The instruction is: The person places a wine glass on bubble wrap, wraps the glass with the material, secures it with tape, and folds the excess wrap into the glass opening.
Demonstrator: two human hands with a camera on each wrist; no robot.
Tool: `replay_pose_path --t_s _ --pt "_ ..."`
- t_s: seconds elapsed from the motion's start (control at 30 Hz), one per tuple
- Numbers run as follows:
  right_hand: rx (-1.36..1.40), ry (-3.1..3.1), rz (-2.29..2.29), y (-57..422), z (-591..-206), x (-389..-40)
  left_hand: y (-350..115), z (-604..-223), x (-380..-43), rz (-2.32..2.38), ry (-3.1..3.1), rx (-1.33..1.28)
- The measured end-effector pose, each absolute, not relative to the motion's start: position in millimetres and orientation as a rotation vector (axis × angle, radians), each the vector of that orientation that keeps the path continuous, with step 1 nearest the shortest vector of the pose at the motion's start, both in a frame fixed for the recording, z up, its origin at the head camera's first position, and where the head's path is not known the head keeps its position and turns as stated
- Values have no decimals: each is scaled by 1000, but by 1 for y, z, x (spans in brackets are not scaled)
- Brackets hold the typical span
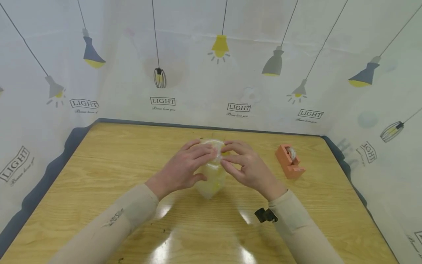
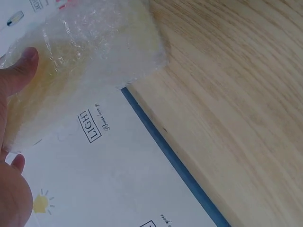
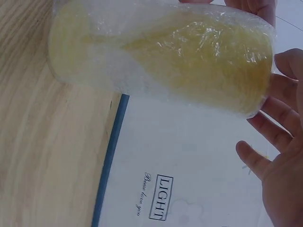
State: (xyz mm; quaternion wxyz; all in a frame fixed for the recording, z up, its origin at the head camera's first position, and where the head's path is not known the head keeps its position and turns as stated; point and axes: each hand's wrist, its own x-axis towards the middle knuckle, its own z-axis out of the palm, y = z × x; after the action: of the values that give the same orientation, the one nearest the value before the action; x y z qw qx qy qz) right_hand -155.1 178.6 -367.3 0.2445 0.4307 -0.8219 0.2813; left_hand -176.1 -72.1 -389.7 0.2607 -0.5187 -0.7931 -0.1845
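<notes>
A yellow goblet-shaped thing (image 3: 203,56), wrapped in clear bubble wrap (image 2: 94,56), stands upright on the table between my hands. In the head view my left hand (image 1: 184,167) lays its fingers over the top of the wrap, its thumb along the near side. The left wrist view shows that thumb (image 2: 21,71) against the wrap. My right hand (image 1: 248,165) holds the top edge from the right with bent fingers, thumb and index tips close together there. In the right wrist view, the little finger (image 3: 253,158) stands off the wrap.
An orange tape dispenser (image 1: 289,163) with a roll of clear tape stands on the wooden table (image 1: 132,154), right of my right hand. A lamp-printed sheet (image 1: 197,80) rises behind the table's dark-edged far side. A black clip (image 1: 265,215) sits at my right sleeve.
</notes>
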Motion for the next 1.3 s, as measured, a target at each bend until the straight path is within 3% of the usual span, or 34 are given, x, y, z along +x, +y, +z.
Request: replay_pose_path --t_s 1.3 --pt "1017 -2352 950 180 -378 -152 -53 -358 -179 -140 -2530 -1481"
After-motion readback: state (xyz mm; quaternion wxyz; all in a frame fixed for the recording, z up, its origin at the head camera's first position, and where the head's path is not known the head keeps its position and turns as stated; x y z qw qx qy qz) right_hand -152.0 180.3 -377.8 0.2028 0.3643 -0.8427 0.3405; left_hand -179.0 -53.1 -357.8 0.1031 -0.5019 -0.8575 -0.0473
